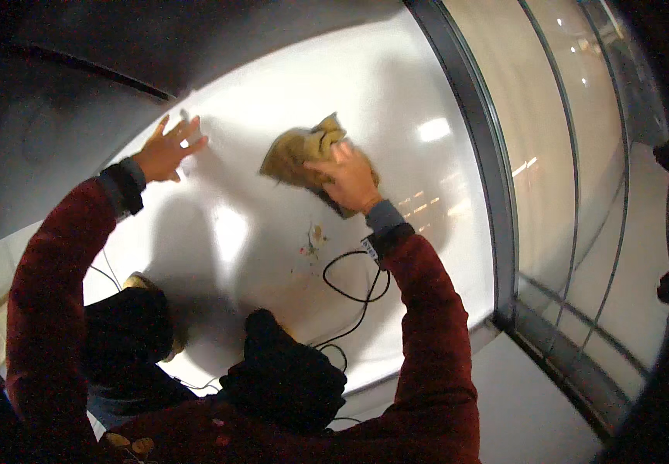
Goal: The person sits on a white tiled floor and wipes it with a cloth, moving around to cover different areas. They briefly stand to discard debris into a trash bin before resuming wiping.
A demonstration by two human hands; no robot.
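My right hand [349, 177] presses on a crumpled yellow-brown cloth [296, 153], which lies against a glossy white surface [398, 104]. Parts of the cloth stick out past my fingers to the left and above. My left hand [173, 149], fingers spread and holding nothing, is over the same surface near its upper left edge. Between my arms, the surface shows soft shadows, bright glare and a small coloured floral pattern [314, 240], which may be a reflection. Dark bands are around both wrists.
A looped black cable [363, 301] is beside my right forearm. A dark frame [485, 145] borders the white surface on the right, with a glass panel [543, 162] beyond it. My knees and a shoe [140, 282] show below. A dark grey surface [79, 116] is at upper left.
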